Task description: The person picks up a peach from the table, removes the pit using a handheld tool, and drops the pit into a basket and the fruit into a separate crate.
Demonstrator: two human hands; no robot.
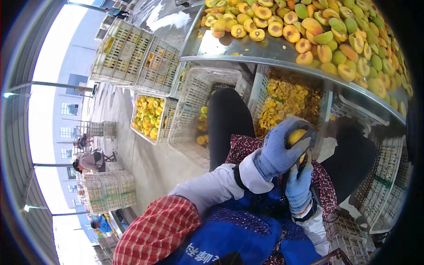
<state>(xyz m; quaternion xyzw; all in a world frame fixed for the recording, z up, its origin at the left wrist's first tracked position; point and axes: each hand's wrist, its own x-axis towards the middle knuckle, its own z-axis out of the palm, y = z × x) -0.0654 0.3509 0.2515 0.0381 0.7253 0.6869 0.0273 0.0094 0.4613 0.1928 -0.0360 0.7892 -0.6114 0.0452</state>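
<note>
A yellow peach (297,136) shows between the fingers of my left hand (279,150), which wears a blue-grey glove and is wrapped round it. Just below, my right hand (299,185), in a light blue glove, is closed against the fruit's lower side. A sliver of yellow flesh shows at its fingertips; whether it also grips a tool is hidden. Both hands are above my lap, close to a crate of yellow peach scraps (282,99). Beyond them, many halved peaches (304,46), some with stones, are heaped on a metal table (212,46).
The table's raised metal edge (265,62) runs across in front of me. Left of my knee stands a white crate (194,84) with a few peaches, beside a crate of yellow peaches (150,117). Stacked crates (128,53) stand farther off. Other people (90,161) sit at far left.
</note>
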